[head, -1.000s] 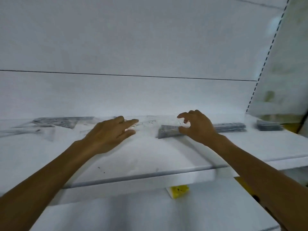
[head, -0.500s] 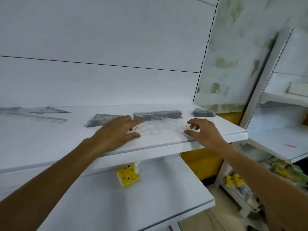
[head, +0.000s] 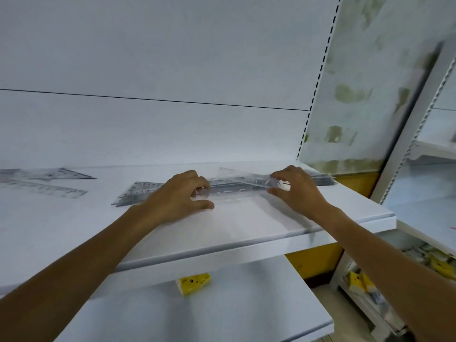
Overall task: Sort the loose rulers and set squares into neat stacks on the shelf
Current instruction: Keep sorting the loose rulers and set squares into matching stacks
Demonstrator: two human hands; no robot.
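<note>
Head view: your left hand (head: 179, 195) and right hand (head: 297, 191) each pinch one end of a clear ruler (head: 237, 199) with curled fingers. It is low over the right part of the shelf (head: 222, 228), just in front of a grey stack of rulers (head: 325, 180).

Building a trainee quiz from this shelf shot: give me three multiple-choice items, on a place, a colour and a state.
1. Where is the yellow packet? A on the lower shelf B on the floor C in a hand
2. The upper shelf's colour? A white B black C red
3. The right hand? A idle B pinching the clear ruler C flat on the wall
Answers: A, it lies below the upper shelf; A, its board is white; B, fingers curl on the ruler's end.
</note>
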